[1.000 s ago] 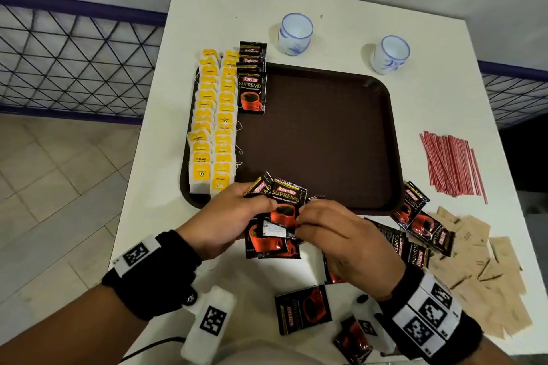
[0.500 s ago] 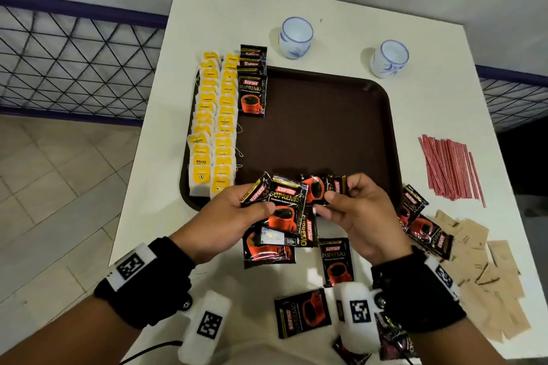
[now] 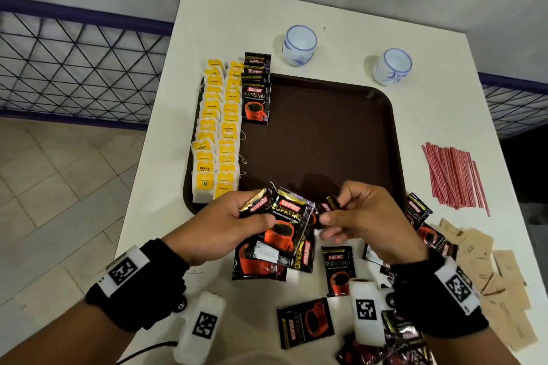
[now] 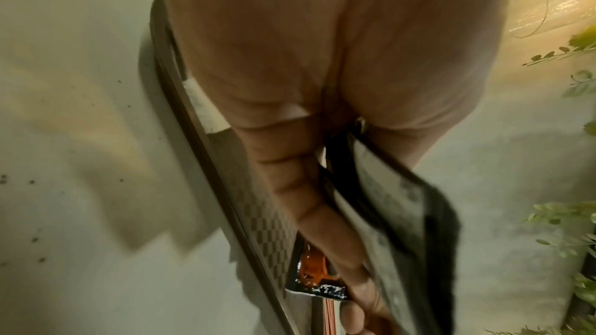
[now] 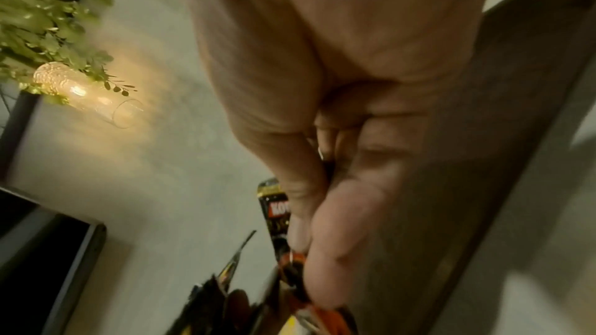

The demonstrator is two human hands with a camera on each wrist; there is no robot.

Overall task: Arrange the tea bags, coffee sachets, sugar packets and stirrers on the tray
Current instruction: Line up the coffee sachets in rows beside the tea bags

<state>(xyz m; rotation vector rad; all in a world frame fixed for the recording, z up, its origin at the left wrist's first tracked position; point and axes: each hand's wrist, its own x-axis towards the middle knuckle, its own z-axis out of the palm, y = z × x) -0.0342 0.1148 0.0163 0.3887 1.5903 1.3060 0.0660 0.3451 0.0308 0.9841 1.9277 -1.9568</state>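
Held sachets (image 3: 286,218): a fanned bunch of flat, glossy black foil coffee packets, printed with a red cup and gold-edged lettering; kept above the near rim of the tray, clear of the table.
Left hand (image 3: 225,227): fingers are curled under the bunch and the thumb is pressed on top, so several sachets are gripped at once; in the left wrist view the fingers (image 4: 309,208) are seen lying along the packets' silvery backs.
Right hand (image 3: 367,216): one sachet (image 3: 327,206) is pinched edge-on between thumb and curled fingers, just right of the bunch and touching it.
Tray (image 3: 341,139): dark brown, rectangular with rounded corners and a raised rim; a fine woven texture is shown on its floor in the left wrist view.
Tea bags (image 3: 218,127): white paper bags with yellow tags, laid overlapping in two columns along the tray's left side.
Placed sachets (image 3: 256,89): a short overlapping column at the far left, just right of the tea bags, its far end over the rim.
Loose sachets (image 3: 305,321): scattered flat on the white table (image 3: 341,12), near side and right of the hands.
Stirrers (image 3: 453,178): thin red-and-white sticks, bundled flat on the table right of the tray.
Sugar packets (image 3: 489,270): matte brown paper, heaped at the near right.
Cups (image 3: 299,45): two white, blue-patterned, beyond the tray's far edge.
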